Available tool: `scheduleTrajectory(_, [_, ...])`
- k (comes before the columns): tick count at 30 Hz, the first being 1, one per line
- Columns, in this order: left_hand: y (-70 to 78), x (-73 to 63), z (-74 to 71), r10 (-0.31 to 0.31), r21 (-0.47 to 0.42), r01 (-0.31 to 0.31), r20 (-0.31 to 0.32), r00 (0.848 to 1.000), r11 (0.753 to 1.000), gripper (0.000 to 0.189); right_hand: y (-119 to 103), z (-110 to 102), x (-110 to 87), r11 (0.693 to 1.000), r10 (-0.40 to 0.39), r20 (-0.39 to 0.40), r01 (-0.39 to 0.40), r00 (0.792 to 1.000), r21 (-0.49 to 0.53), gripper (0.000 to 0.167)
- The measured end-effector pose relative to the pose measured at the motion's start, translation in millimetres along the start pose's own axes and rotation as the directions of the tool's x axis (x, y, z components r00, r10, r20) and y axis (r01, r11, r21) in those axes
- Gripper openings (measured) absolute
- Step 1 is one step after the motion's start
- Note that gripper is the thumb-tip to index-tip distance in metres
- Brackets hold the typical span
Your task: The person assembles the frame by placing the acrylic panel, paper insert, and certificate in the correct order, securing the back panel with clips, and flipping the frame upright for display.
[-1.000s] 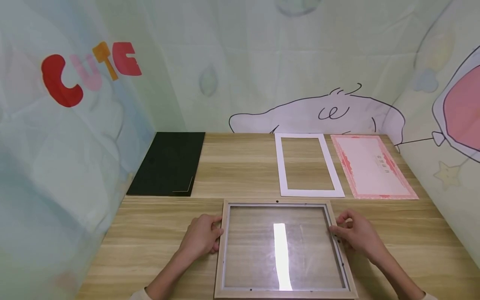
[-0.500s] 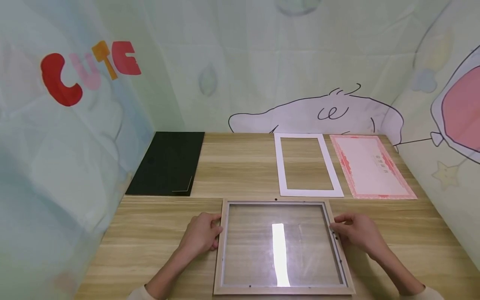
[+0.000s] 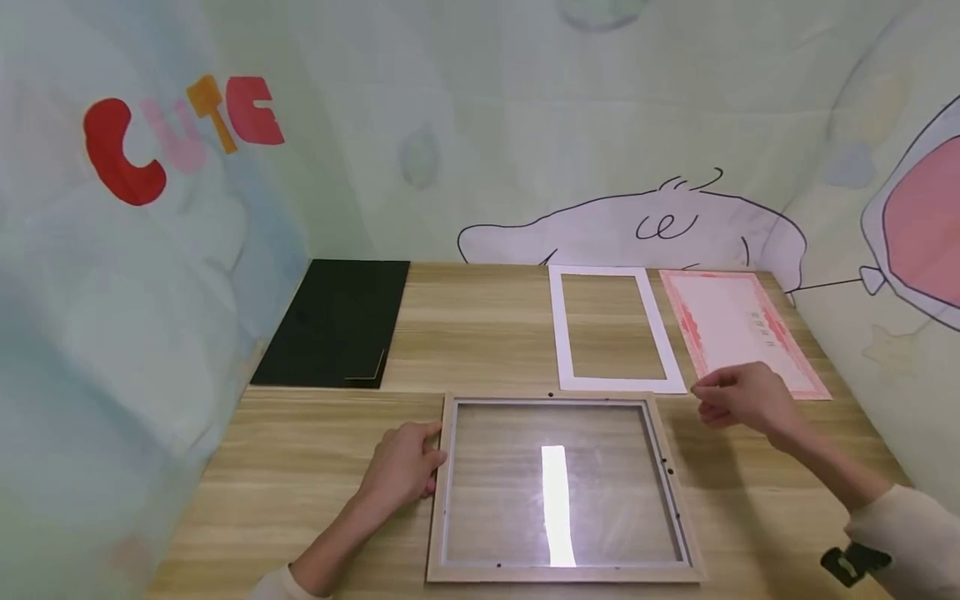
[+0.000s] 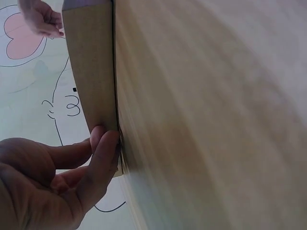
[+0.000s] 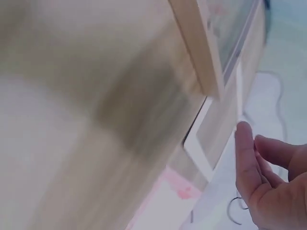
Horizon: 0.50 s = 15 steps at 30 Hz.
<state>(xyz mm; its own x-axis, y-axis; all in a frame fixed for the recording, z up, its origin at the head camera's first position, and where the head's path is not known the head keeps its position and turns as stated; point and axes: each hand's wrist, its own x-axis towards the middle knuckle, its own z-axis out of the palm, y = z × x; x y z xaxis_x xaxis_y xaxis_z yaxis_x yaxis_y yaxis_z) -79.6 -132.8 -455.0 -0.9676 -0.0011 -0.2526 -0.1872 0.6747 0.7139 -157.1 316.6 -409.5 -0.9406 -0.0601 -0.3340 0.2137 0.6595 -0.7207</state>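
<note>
A light wooden picture frame (image 3: pixel 438 533) with a clear pane (image 3: pixel 615 492) lies flat at the front of the table. Thumb and fingers of my left hand (image 3: pixel 401 467) hold its left side; the left wrist view shows the fingertips (image 4: pixel 108 141) against the outer wooden edge. My right hand (image 3: pixel 750 402) is off the frame, in the air over the near end of a pink-bordered certificate (image 3: pixel 731 321). Its fingers are loosely bent and nothing shows in them. A white mat with a cut-out window (image 3: pixel 626 385) lies just left of the certificate.
At the back left lies a black backing board (image 3: pixel 330 325) with a thin stand outline. Printed cloth walls (image 3: pixel 420 92) enclose the table (image 3: pixel 480 333) at the back and sides. A dark strap (image 3: pixel 855 562) is near the right sleeve.
My right hand has let go of the frame's right side and moved up and away to the right, toward the certificate. My left hand stays at the frame's left side.
</note>
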Motion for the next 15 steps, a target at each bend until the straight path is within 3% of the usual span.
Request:
scheduleTrajectory(5, [-2.2,-2.4,-3.8,-0.008,-0.005,0.008,-0.002,1.0,1.0,0.048,-10,-7,53.4,0.999,-0.006,-0.026,0.005,1.0,-0.034,0.033])
scheduleTrajectory(8, [-3.5,-3.2,-3.0,-0.002,-0.007,0.002,0.006,1.0,1.0,0.049,-7,-4,79.0,0.993,0.025,-0.04,-0.029,0.999,-0.118,0.027])
scheduleTrajectory(12, [-2.8,-2.6,-1.4,0.019,-0.004,-0.019,0.006,1.0,1.0,0.049,-7,0,98.7,0.948,0.103,-0.076,-0.121,0.992,-0.294,0.034])
scheduleTrajectory(15, [-1.0,-2.8,-1.9,0.036,0.009,-0.036,-0.002,0.999,0.999,0.049,-11,3,104.2,0.916,0.142,-0.092,-0.166,0.986,-0.365,0.041])
